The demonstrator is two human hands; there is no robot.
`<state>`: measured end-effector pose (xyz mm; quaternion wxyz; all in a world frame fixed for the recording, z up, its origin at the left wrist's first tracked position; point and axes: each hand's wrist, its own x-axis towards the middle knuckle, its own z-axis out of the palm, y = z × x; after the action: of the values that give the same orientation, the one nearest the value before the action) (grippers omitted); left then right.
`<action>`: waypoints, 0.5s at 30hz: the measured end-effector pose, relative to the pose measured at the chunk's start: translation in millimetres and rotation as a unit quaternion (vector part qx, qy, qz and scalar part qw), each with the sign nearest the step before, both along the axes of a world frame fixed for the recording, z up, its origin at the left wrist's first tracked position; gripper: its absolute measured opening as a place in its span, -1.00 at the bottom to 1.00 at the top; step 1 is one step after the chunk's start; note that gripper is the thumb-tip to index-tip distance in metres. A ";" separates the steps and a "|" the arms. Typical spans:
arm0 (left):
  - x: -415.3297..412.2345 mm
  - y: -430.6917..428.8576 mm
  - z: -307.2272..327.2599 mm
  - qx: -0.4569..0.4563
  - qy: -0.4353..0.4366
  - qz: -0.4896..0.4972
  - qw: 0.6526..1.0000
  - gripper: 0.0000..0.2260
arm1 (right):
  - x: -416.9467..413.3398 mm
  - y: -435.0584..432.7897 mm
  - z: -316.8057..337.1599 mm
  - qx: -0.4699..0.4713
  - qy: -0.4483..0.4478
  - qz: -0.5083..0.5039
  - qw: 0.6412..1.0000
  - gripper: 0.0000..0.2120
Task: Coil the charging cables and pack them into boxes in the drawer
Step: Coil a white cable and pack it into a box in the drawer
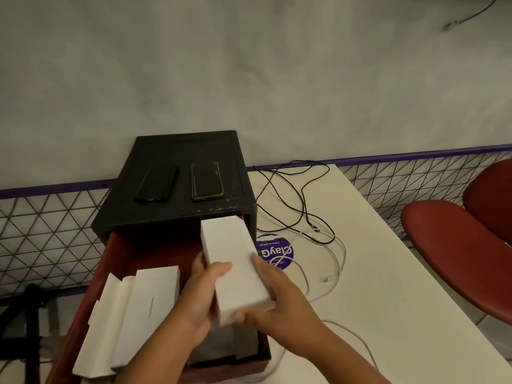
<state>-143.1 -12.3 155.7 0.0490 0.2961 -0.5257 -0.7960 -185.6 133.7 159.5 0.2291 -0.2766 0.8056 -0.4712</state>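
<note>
Both hands hold one closed white box [235, 264] over the open red drawer [116, 261]; the left hand [201, 297] wraps the box from its left side with the thumb on top, and the right hand [273, 297] closes on its right side and near end, so both grips are tight around the box and carry nothing else. The box is tilted, its far end toward the black cabinet [182, 151]. In the left part of the drawer lies an opened white box [130, 314] with its flaps spread. Two dark phones [206, 180] lie side by side on top of the cabinet. On the white table [393, 273], right of the drawer, a black cable [302, 195] lies loose at the far side; a white cable [336, 261] lies uncoiled nearer, beside a purple round sticker [279, 252]. A red chair [460, 245] stands at the far right.
</note>
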 end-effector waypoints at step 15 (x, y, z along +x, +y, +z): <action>-36.6 -71.2 -48.6 0.051 -0.156 0.010 0.986 -0.66 | -1.1 -30.7 -54.9 0.240 0.110 0.016 0.964 -0.40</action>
<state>-179.7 -83.5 107.1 -0.0410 0.4242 -0.4823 -0.7653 -186.7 103.0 104.6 0.2063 -0.2765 0.9108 -0.2267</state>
